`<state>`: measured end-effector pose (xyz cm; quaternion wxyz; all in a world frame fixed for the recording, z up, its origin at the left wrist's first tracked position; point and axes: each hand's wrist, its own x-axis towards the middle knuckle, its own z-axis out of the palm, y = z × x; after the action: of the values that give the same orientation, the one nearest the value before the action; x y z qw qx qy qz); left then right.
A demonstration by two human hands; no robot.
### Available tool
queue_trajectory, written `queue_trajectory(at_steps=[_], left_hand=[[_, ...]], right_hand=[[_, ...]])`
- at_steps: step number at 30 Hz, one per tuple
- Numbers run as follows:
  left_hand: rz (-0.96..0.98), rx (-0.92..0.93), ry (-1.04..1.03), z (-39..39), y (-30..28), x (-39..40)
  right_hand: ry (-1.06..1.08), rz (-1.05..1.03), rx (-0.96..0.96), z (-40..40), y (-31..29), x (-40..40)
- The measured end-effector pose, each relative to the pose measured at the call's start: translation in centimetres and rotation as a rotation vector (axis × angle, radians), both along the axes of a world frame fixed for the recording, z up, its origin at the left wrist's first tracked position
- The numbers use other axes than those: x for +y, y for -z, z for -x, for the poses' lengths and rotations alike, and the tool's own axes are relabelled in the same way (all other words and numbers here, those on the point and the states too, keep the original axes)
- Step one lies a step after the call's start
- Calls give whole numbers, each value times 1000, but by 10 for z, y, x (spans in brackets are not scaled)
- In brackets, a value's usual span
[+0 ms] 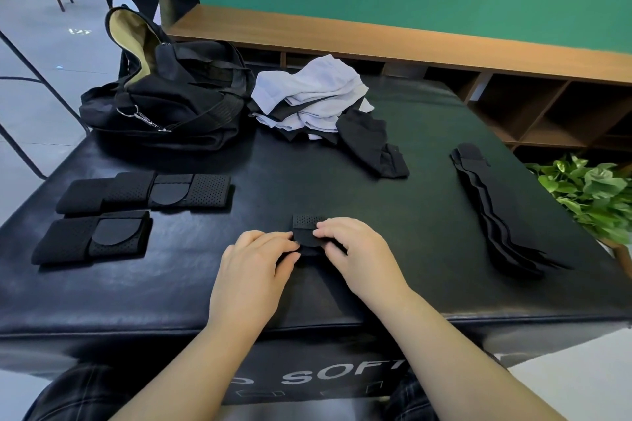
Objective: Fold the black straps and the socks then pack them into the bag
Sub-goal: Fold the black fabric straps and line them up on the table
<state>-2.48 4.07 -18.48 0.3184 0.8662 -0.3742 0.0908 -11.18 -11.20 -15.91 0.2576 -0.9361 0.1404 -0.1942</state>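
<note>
On the black padded table (205, 287), my left hand (260, 260) and my right hand (345, 249) both grip one black perforated strap (307, 222) at the front middle, fingers curled over its folded part. Two folded straps lie at the left: one (147, 193) farther back, one (95, 241) nearer. A stack of flat unfolded straps (492, 205) lies at the right. White socks (314, 92) and black socks (372, 143) are heaped at the back middle. The black bag (171, 102) sits open at the back left.
A wooden shelf unit (513, 85) runs behind the table under a green wall. A leafy plant (591, 191) stands off the table's right edge. Chair legs (30, 85) stand on the floor at the left.
</note>
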Motion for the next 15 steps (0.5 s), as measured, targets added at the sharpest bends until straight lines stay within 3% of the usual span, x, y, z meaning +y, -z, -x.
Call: queue_trajectory(at_steps=[11, 15], left_hand=[[19, 40, 3, 2, -2, 2], [-112, -103, 119, 3, -2, 2]], right_hand=[[-113, 178, 42, 10, 9, -1], [-155, 125, 121, 13, 6, 3]])
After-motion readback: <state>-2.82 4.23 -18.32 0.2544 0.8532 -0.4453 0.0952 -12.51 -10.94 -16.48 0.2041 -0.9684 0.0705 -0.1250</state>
